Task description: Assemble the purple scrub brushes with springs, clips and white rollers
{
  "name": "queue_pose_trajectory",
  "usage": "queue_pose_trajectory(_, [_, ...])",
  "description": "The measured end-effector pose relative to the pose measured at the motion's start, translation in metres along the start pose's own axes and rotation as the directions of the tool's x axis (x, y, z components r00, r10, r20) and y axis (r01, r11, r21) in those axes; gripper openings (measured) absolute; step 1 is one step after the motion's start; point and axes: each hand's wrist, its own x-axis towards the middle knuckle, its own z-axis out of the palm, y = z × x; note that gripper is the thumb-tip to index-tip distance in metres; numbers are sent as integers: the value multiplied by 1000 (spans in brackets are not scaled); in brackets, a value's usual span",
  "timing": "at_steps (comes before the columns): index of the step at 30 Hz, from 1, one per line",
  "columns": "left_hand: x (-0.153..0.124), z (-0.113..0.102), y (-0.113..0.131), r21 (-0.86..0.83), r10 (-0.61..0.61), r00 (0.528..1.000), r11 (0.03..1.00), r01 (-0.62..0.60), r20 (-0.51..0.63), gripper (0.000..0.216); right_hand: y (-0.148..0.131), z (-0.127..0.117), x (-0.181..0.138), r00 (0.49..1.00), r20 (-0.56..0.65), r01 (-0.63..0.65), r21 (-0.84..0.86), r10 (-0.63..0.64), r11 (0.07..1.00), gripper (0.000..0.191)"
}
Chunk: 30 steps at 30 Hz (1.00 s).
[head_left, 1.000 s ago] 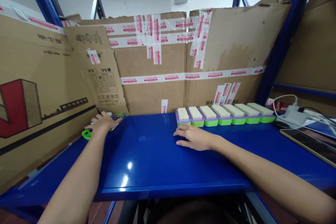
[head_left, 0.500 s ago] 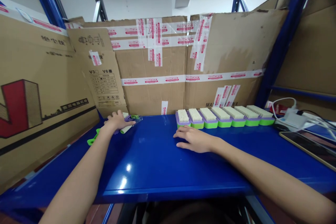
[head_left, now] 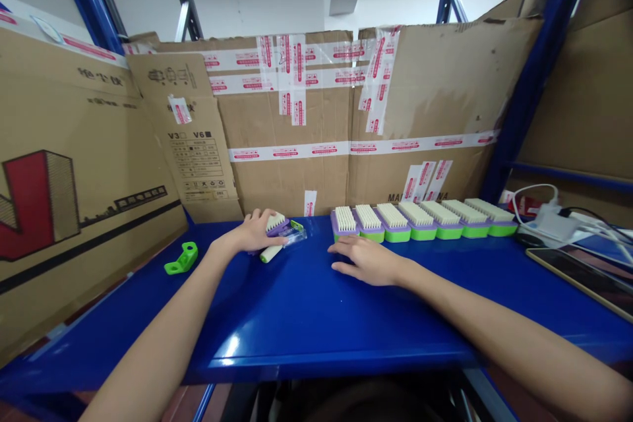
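Observation:
My left hand (head_left: 257,233) is closed over a purple-edged scrubbing brush (head_left: 275,222) with pale bristles, left of the table's middle. Against it lie a clear plastic piece with a green part (head_left: 297,231) and a whitish roller-like cylinder (head_left: 271,254) with a green end. The palm side of the hand hides part of this bundle. My right hand (head_left: 364,260) lies on the blue table, fingers apart and holding nothing. Just behind its fingertips begins a row of several green-and-purple scrubbing brushes (head_left: 395,223), bristles up.
A green bracket-like piece (head_left: 182,259) lies at the left. Taped cardboard (head_left: 287,178) walls the back and the left side. On the right are a white power adapter (head_left: 556,223) with cables and a dark tablet or phone (head_left: 583,273). The blue tabletop (head_left: 316,316) ends at the front edge.
My left hand has moved right, dragging the brush, plastic piece and cylinder along. The green bracket-like piece stays behind, now in full view. My right hand has hardly moved.

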Motion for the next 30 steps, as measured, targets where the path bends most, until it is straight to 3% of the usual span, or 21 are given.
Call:
queue_pose_trajectory(6, [-11,-4,27,-90,99,994,991,-95,43,112,-1,-1,0,1000,-4,6,19,-5,1000,43])
queue_pose_trajectory(11, [-15,-4,43,-180,220,973,962,-205,66,105,-1,0,-1,997,-42,67,57,-65,996,38])
queue_pose_trajectory(14, [-16,-2,48,-240,283,957,935,-260,67,100,-2,-2,-2,998,-44,40,49,-38,998,34])
queue_pose_trajectory(24, [-18,-1,61,-290,320,947,906,-307,-3,66,-7,-5,0,996,-83,35,14,-33,999,18])
queue_pose_trajectory(30, [-18,-1,64,-294,355,934,890,-348,-31,55,-7,-6,3,993,-116,24,-18,-26,1000,24])
